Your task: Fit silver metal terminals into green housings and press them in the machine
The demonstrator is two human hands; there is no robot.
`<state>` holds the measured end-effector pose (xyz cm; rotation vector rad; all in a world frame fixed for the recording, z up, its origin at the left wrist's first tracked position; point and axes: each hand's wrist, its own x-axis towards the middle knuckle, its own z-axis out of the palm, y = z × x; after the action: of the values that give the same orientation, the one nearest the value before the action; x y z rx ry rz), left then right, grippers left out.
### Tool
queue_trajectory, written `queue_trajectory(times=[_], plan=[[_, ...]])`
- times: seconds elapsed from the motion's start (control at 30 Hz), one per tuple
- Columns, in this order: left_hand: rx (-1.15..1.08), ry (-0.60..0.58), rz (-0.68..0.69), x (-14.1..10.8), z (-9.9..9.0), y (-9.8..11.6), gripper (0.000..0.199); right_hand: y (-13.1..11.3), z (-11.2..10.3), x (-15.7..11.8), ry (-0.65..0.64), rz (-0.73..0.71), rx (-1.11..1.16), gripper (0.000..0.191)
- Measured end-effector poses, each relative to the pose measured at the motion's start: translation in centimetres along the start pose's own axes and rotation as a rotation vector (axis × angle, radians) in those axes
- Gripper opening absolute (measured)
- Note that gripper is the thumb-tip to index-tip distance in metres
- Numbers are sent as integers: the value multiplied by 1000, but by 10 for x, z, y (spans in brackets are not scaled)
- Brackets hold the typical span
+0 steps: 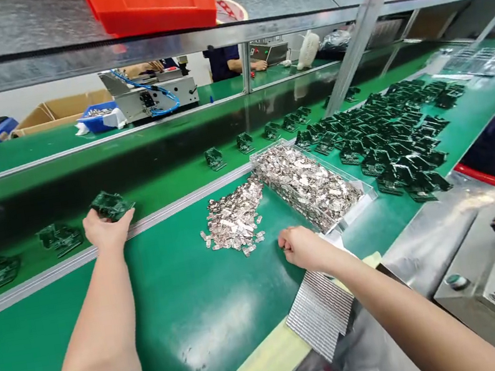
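The left hand (110, 229) grips a green circuit board (111, 205) with its fingers (125, 216) curled narrowly over the near edge, a sound hold that leaves most of the board's top uncovered. The board sits just past the metal rail (65, 263), above the far green belt (85, 181), its long axis running across the view and dipping slightly rightward. Other boards lie in a row (59, 239) beside it. The right hand (303, 249) is curled narrowly, holding nothing visible, near a loose heap of silver metal pieces (234, 219) and 1 clear tray (314, 184) filled with more.
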<state>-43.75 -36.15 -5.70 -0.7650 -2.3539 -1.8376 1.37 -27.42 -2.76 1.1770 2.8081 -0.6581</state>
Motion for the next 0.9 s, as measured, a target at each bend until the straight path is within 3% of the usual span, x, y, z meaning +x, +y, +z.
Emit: queue_trajectory(times=[0.13, 0.27, 0.33, 0.43, 0.53, 0.73, 0.83, 0.9], plan=[[-22, 220, -38, -36, 35, 36, 55, 2, 3, 1, 38, -29, 112, 25], [-165, 134, 17, -82, 78, 90, 46, 8, 3, -9, 119, -56, 279, 17], [-268, 28, 66, -111, 89, 120, 44, 12, 4, -22, 187, -41, 354, 10], [-547, -260, 107, -166, 89, 159, 49, 19, 6, -50, 314, -14, 577, 5], [-716, -554, -11, -226, 79, 181, 56, 23, 10, -74, 449, 2, 951, 15], [-730, -915, -455, -317, 64, 192, 60, 32, 19, -107, 579, 155, 1247, 31], [-763, -1008, -679, -345, 62, 195, 66, 39, 25, -125, 637, 194, 1263, 31], [-799, -1029, -724, -360, 64, 194, 65, 44, 30, -136, 683, 235, 1248, 32]])
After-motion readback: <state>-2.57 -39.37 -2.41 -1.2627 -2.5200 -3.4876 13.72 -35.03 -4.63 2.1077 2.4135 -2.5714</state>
